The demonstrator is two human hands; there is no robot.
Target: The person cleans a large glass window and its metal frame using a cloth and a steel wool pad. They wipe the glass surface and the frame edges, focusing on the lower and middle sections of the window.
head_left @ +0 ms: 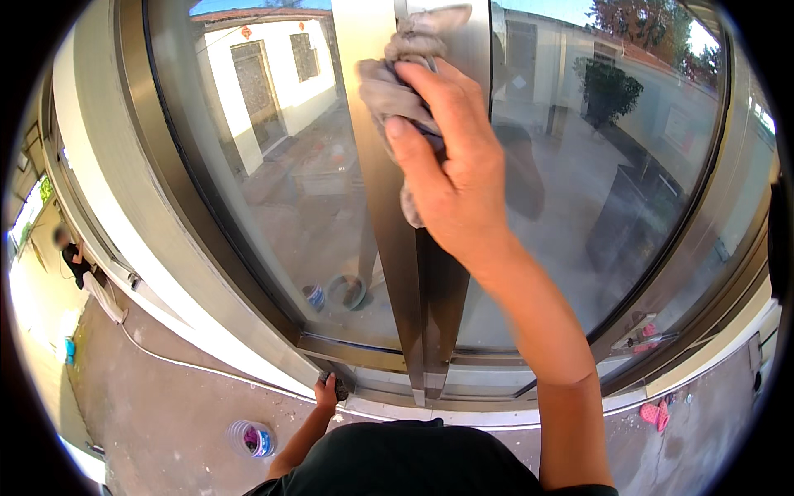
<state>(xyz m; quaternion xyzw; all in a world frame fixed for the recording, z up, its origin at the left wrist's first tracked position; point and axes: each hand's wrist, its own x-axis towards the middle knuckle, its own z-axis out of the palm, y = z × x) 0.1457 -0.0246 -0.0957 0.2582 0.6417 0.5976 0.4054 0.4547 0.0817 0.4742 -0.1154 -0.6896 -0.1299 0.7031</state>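
Note:
My right hand [459, 149] holds a crumpled greyish cloth [397, 93], slightly blurred, against the upright metal frame [388, 248] between two glass panes. The left pane [298, 204] and the right pane [558, 248] reflect a courtyard, a building and a shrub. Low down on the left, my left hand [325, 392] grips a dark, rough-looking wad [341, 389] by the bottom corner of the frame. Whether the wad is a scouring pad or a rag, I cannot tell.
A clear plastic tub [251, 439] with something purple inside stands on the concrete floor [173, 403] at left. A pale hose [186, 363] runs along the sill. Another person [84, 270] stands far left. Pink clogs [655, 414] lie at right.

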